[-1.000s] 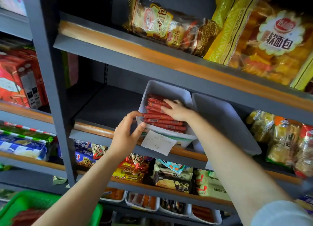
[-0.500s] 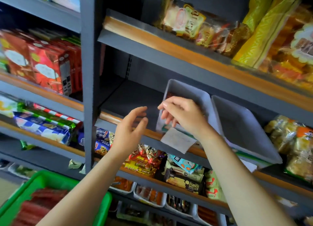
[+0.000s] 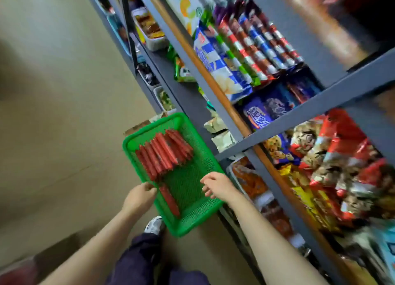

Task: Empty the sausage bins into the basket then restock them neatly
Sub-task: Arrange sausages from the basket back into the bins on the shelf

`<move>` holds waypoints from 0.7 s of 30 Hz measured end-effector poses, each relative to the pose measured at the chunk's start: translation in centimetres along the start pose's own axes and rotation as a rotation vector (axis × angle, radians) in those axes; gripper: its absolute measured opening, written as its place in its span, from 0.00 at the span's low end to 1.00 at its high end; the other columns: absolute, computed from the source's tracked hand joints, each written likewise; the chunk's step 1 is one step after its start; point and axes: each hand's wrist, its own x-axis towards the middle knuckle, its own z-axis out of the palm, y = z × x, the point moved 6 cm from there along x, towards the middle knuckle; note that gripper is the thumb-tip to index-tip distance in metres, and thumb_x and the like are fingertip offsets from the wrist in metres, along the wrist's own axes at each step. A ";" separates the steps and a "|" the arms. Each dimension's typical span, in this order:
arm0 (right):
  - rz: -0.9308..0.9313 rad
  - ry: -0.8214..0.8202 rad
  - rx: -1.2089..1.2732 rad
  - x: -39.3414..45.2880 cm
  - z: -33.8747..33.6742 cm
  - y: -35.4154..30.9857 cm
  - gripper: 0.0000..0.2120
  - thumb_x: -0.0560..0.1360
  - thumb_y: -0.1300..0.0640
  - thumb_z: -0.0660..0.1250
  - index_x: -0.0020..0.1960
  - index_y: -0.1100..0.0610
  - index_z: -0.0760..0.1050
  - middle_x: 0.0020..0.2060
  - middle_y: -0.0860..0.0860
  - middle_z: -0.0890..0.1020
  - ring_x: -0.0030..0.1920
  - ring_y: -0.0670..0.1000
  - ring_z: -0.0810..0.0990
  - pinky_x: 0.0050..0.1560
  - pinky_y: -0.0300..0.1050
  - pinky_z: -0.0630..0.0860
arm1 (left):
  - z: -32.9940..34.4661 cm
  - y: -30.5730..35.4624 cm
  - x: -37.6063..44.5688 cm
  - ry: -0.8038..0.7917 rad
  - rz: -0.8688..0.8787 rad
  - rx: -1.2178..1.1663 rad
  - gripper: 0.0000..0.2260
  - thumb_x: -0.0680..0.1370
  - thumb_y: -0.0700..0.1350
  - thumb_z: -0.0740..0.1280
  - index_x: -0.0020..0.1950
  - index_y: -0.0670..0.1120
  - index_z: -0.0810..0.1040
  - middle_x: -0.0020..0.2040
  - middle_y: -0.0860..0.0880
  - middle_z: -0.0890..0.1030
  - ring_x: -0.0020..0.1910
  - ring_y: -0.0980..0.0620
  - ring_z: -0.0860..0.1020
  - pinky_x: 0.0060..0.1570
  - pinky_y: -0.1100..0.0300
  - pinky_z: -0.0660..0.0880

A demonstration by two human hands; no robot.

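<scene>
Basket: green plastic, perforated mesh walls and floor, smooth rim. Sausages: red film casings with a slight sheen. Shelving frame: grey-painted metal, matt, with a wood-toned front strip. Snack packets: glossy printed foil. Floor: smooth, matt beige. Trousers: dark cloth.

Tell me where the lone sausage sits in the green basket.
In the head view, the lone sausage lies at the near left of the green basket, apart from the sausage pile, just right of the left hand.
</scene>
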 end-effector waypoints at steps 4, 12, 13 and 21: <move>0.164 -0.105 -0.019 6.9 8.2 5.8 0.08 0.80 0.62 0.59 0.43 0.56 0.71 0.32 0.52 0.73 0.26 0.47 0.70 0.21 0.34 0.63 | 3.8 -8.0 2.9 -0.117 -0.148 -0.016 0.07 0.78 0.43 0.64 0.51 0.44 0.81 0.44 0.42 0.85 0.44 0.43 0.83 0.45 0.53 0.79; 0.181 -0.071 -0.099 15.0 16.3 12.8 0.14 0.76 0.64 0.65 0.62 0.65 0.75 0.51 0.57 0.81 0.50 0.54 0.77 0.30 0.27 0.67 | 8.1 -13.9 7.1 -0.043 -0.150 -0.345 0.02 0.80 0.48 0.67 0.48 0.52 0.78 0.40 0.53 0.83 0.38 0.48 0.81 0.48 0.52 0.78; 0.185 -0.056 -0.096 15.5 16.8 13.2 0.16 0.76 0.64 0.65 0.63 0.65 0.74 0.54 0.59 0.80 0.53 0.56 0.78 0.32 0.29 0.67 | 8.4 -13.9 7.4 -0.034 -0.145 -0.361 0.04 0.80 0.47 0.67 0.46 0.52 0.78 0.39 0.52 0.83 0.35 0.50 0.80 0.43 0.55 0.77; 0.154 -0.004 -0.136 18.0 19.3 14.3 0.18 0.74 0.51 0.72 0.56 0.62 0.76 0.52 0.59 0.82 0.53 0.59 0.80 0.52 0.46 0.73 | 9.1 -13.6 9.1 0.033 -0.184 -0.503 0.10 0.78 0.47 0.71 0.44 0.40 0.81 0.36 0.47 0.83 0.29 0.55 0.78 0.30 0.68 0.72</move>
